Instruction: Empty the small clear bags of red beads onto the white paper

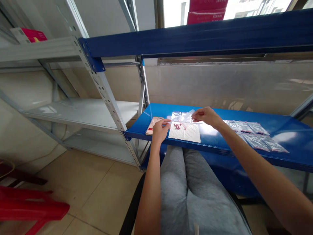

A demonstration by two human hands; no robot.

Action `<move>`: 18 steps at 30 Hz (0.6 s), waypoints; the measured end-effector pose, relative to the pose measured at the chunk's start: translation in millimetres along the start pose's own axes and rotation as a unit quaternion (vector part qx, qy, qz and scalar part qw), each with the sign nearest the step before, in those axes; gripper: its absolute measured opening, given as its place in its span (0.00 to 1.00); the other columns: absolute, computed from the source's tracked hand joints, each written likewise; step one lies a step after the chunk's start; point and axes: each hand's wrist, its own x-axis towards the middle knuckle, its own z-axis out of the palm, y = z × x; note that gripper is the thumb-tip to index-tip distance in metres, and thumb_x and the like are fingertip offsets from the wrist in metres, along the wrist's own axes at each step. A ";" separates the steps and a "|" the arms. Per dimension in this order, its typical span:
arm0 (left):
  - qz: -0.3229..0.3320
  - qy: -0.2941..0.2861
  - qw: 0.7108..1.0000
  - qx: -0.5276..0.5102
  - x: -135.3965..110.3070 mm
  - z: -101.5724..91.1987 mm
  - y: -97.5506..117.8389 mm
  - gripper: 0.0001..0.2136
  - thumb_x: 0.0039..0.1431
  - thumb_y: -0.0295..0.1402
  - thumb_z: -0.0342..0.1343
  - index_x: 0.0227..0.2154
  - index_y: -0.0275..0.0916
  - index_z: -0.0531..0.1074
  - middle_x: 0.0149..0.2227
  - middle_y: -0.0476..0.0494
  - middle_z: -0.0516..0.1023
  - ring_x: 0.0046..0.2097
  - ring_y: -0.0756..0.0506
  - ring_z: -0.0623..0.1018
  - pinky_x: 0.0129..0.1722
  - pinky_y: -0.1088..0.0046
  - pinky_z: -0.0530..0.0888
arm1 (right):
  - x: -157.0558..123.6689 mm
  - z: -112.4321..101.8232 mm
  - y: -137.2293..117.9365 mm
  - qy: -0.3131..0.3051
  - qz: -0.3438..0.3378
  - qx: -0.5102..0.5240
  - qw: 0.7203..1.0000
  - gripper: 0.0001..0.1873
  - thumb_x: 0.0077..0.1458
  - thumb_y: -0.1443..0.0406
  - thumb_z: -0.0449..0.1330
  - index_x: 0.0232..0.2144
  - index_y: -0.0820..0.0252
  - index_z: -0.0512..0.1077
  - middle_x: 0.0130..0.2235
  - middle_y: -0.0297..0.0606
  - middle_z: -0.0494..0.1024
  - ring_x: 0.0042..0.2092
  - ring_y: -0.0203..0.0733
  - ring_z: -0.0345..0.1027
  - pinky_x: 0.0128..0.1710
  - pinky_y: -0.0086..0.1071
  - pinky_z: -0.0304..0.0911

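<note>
Grey sweatpants, left hand and right hand pinching a clear zip bag, blue shelf beneath

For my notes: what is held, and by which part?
The right hand pinches a clear plastic bag at its edge; the left hand's hold cannot be told.

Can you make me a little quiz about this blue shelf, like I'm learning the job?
1. True or false: the small red beads lie on the white sheet.
2. Multiple choice: the group of clear bags lies on which side of the white sheet? A left, B right.
3. What does the right hand touch?

Key: 1 true; 2 B; 3 a clear plastic bag.
</note>
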 end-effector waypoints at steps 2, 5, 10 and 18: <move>0.028 -0.012 0.998 0.056 15.9 5.0 -2.1 0.11 0.61 0.26 0.58 0.45 0.39 0.80 0.42 0.43 0.83 0.42 0.46 0.82 0.42 0.73 0.77 | 18.8 -3.6 -8.9 -0.029 -0.035 -0.136 0.990 0.10 0.48 0.59 0.72 0.25 0.61 0.80 0.27 0.39 0.82 0.31 0.46 0.80 0.36 0.36 0.76; 0.052 -0.044 0.989 0.128 33.2 19.6 -2.6 0.13 0.61 0.26 0.61 0.49 0.38 0.79 0.44 0.41 0.84 0.44 0.45 0.81 0.47 0.71 0.76 | 36.2 -2.7 -16.2 -0.082 -0.088 -0.269 0.955 0.06 0.53 0.65 0.64 0.27 0.60 0.80 0.27 0.36 0.82 0.32 0.44 0.80 0.35 0.31 0.71; 0.058 -0.095 0.972 0.208 37.6 39.8 -2.5 0.13 0.60 0.29 0.64 0.48 0.36 0.80 0.42 0.40 0.84 0.44 0.44 0.81 0.48 0.69 0.75 | 48.3 0.1 -10.9 -0.158 -0.149 -0.332 0.918 0.10 0.53 0.68 0.58 0.27 0.59 0.80 0.28 0.35 0.83 0.32 0.39 0.78 0.34 0.28 0.66; 0.028 -0.067 0.968 0.242 15.9 58.4 -2.0 0.05 0.59 0.28 0.63 0.38 0.40 0.82 0.41 0.40 0.84 0.46 0.43 0.81 0.47 0.69 0.75 | 57.6 0.8 2.1 -0.182 -0.200 -0.375 0.887 0.11 0.54 0.69 0.58 0.28 0.58 0.81 0.29 0.35 0.83 0.32 0.38 0.76 0.34 0.28 0.62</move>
